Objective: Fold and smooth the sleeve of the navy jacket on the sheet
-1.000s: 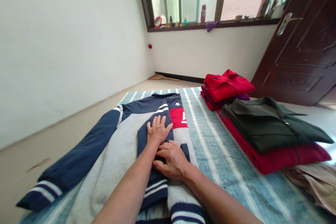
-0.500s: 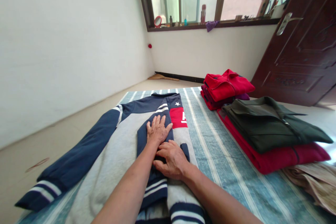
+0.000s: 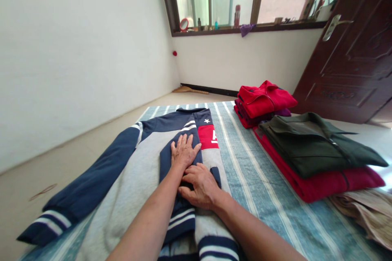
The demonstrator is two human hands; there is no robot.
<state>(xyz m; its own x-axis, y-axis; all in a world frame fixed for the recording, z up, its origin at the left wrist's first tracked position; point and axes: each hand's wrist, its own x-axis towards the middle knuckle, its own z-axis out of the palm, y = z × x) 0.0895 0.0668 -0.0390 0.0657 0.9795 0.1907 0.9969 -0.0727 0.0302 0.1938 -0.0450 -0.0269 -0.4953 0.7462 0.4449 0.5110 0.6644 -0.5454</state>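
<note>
A navy, grey and red sweatshirt [image 3: 137,167] lies spread on a blue striped sheet [image 3: 260,183]. One navy sleeve is folded over its middle; the other sleeve [image 3: 88,187] stretches out to the left. My left hand [image 3: 184,151] rests flat on the folded sleeve, fingers together and pointing away. My right hand [image 3: 199,185] presses palm-down on the same sleeve just behind it, fingers slightly curled. Neither hand grips anything.
On the right stand folded piles: a red jacket stack [image 3: 263,104], and a dark green jacket [image 3: 318,144] on a maroon garment [image 3: 330,185]. A beige cloth [image 3: 367,212] lies at the right edge. A dark wooden door [image 3: 352,53] and cluttered windowsill [image 3: 245,28] are beyond.
</note>
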